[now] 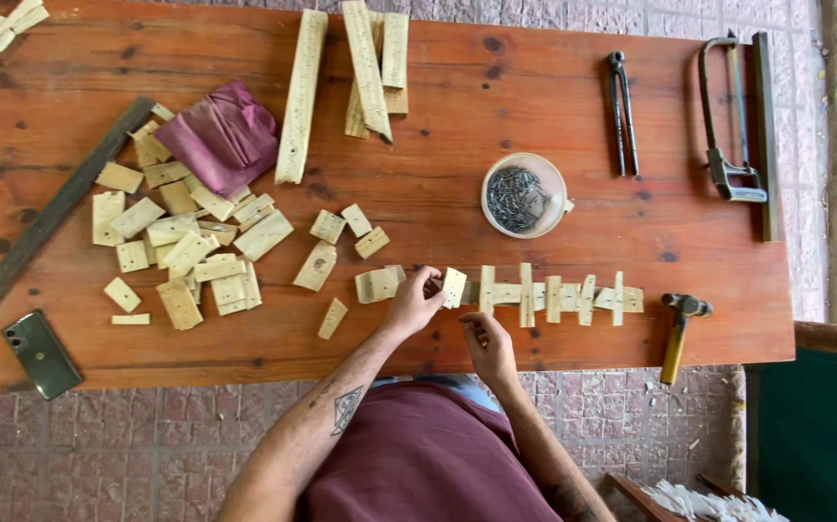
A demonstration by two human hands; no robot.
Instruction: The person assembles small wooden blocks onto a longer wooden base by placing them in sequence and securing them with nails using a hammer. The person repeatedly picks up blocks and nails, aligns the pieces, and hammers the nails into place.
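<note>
My left hand (415, 302) pinches a small pale wood block (453, 287) at the left end of a row of joined wood slats (556, 296) lying near the front edge of the reddish wooden table (496, 106). Another flat wood piece (379, 283) lies just left of that hand. My right hand (487, 346) hovers at the table's front edge, below the block, with its fingertips pinched together; I see nothing between them.
A bowl of dark nails (523, 196) stands behind the slats. A hammer (678, 331), pincers (621, 111) and a hacksaw (734, 130) lie at the right. At the left are scattered wood blocks (187, 246), a purple cloth (225, 135), long strips (301, 97), a dark bar (46, 224) and a phone (42, 355).
</note>
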